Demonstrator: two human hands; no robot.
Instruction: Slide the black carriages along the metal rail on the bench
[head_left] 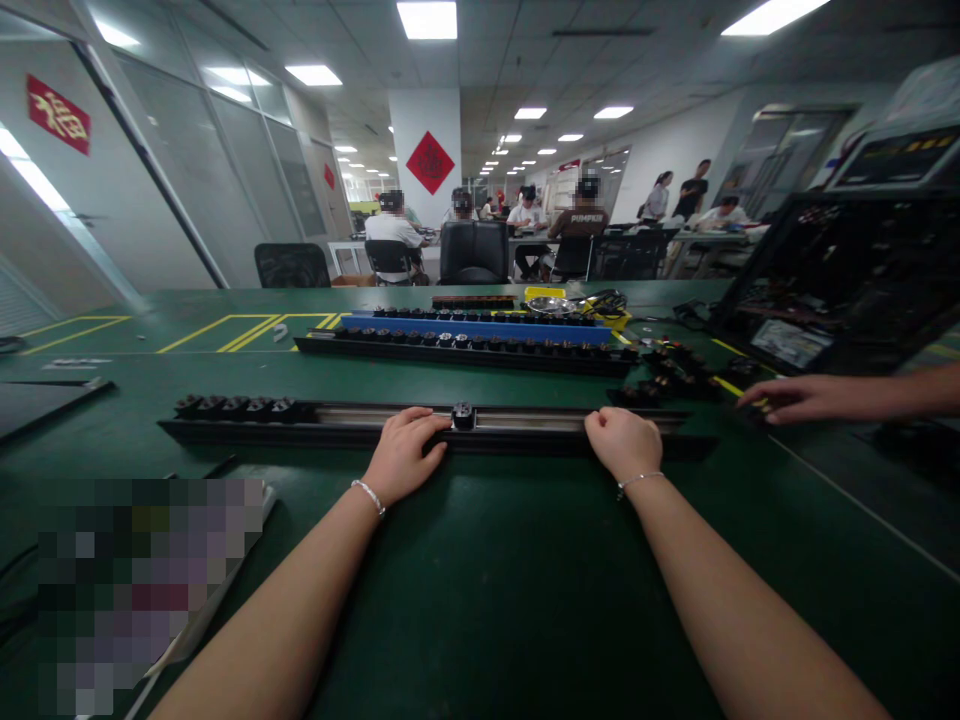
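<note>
A long black rail (525,437) with a pale metal channel lies crosswise in front of me on the green table. Several small black parts with silvery tops (257,408) sit in a row at its left end. A single part of the same kind (464,416) stands in the channel near the middle. My left hand (406,455) rests over the rail just left of that single part, fingers stretched out and thumb apart. Further right, my right hand (624,442) is closed in a fist at the rail; what it holds, if anything, is hidden.
Behind lie another black rail (480,354) filled with parts and a blue strip (420,326). Loose small parts (671,370) are piled at the right. Another person's hand (802,398) reaches in beside a large black device (847,270). A blurred-out flat item (161,580) lies front left.
</note>
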